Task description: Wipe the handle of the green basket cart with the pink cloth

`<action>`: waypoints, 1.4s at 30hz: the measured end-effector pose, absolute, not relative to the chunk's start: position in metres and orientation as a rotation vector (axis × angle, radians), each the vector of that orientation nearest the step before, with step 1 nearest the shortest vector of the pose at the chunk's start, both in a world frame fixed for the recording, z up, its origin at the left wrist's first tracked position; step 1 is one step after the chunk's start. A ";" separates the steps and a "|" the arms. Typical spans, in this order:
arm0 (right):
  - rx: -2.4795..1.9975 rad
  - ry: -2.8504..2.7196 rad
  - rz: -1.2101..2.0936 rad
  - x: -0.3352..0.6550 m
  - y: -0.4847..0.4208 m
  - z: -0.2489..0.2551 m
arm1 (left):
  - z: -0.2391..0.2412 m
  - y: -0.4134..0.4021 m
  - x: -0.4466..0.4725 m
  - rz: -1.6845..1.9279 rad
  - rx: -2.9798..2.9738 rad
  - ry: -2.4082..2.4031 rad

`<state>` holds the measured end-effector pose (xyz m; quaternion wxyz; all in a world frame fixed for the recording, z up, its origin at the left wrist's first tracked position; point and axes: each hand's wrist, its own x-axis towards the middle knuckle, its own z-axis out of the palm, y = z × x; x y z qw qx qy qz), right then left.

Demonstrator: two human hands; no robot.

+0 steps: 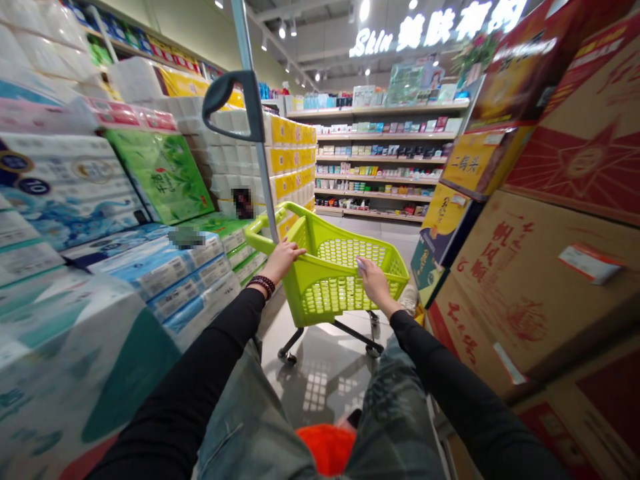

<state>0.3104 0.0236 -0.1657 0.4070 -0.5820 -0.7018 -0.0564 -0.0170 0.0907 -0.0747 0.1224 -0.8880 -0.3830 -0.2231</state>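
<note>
A lime-green plastic shopping cart [345, 257] stands turned sideways in front of me on dark legs with casters. My left hand [284, 260], a dark beaded bracelet at its wrist, is closed over the rim near the pole. Farther along the same near rim, my right hand [373, 279] has its fingers curled at the edge. Something small and pale shows at those fingertips, too small to name. A grey pole [263, 173] with a dark grey loop handle [235, 107] rises at the cart's left end. Through the lattice, no goods can be seen inside the basket.
Stacked tissue packs [170, 267] line the left side closely. Cardboard cartons [540, 280] are piled high on the right. Beyond the cart, shelves [380, 157] hold many small boxes and bottles. A shoe [410, 300] shows beside the cart's right end.
</note>
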 end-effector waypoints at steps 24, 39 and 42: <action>-1.205 -2.008 -0.147 0.249 0.034 -0.151 | -0.075 0.093 -0.016 -0.610 -2.587 -1.120; -1.725 -1.785 -0.168 0.337 0.006 -0.161 | -0.087 0.063 0.013 -0.425 -2.448 -1.196; -1.829 -1.786 -0.160 0.307 0.005 -0.145 | -0.108 0.040 0.048 -0.289 -2.546 -1.200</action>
